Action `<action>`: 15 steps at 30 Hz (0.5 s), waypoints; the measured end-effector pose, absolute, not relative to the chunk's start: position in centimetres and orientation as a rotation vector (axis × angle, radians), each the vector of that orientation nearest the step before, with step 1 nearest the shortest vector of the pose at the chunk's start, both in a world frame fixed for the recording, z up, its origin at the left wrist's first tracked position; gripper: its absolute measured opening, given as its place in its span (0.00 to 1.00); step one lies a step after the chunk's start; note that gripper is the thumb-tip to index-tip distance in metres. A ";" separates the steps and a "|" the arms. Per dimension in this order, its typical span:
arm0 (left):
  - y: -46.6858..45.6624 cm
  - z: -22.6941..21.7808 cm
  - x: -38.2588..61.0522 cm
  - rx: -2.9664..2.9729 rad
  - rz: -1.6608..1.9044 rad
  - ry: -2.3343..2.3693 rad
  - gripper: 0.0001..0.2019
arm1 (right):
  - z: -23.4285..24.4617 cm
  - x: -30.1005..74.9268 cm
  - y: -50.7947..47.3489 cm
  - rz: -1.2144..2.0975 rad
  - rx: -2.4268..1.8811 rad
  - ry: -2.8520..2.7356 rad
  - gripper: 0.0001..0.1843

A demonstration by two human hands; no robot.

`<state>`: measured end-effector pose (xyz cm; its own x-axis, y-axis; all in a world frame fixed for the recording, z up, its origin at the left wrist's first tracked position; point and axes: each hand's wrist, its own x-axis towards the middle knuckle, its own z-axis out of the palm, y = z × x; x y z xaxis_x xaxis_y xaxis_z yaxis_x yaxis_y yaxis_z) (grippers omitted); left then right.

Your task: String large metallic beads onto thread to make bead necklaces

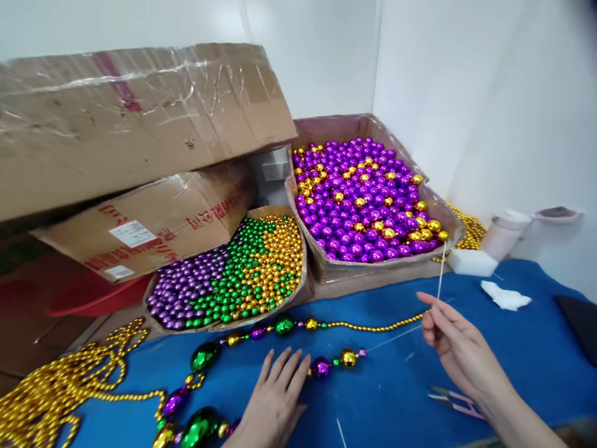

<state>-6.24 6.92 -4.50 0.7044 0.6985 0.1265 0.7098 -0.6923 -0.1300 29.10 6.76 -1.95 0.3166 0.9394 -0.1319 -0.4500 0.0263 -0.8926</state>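
1. Two hands are at work over a blue worktop. The right hand pinches a thin white thread between thumb and fingertips, and the thread rises straight up from the pinch. The left hand lies flat and open, fingers together, pressing on the cloth just beside the bead strand.
2. The bead strand lies across the worktop in front of both hands: large green, purple and gold beads at the near left, thinning to a fine gold chain that runs right to the pinching fingers.
3. As I judge it, the thread looks slack and fine; a tug or a slip of the pinch could let it slide out and spill beads, and the round beads would roll freely on the cloth.
4. A small pair of snips lies just under the right wrist, near enough to catch a sleeve or nick the thread.
5. A heap of gold bead chain sits at the far left edge and could tangle with the strand.
6. Behind, a shallow cardboard tray holds purple, green and gold beads in patches. Beside it a larger cardboard box is full of purple beads with scattered gold ones.
7. Taped cartons lean over the tray; a white cup stands at the right.
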 end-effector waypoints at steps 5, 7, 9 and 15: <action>3.4 -2.0 -13.8 -2.459 -0.178 -1.258 0.33 | -1.2 27.5 6.2 1.106 -1.141 -0.770 0.25; 1.5 -2.4 -17.3 -2.352 -0.137 -1.355 0.35 | -1.1 27.0 6.1 1.072 -1.172 -0.817 0.26; -0.1 -3.5 -19.8 -2.272 -0.078 -1.451 0.33 | -1.1 26.7 6.0 1.037 -1.192 -0.844 0.26; 0.1 -5.7 -21.8 -2.292 -0.056 -1.563 0.39 | -1.2 27.5 6.3 0.888 -1.260 -0.867 0.24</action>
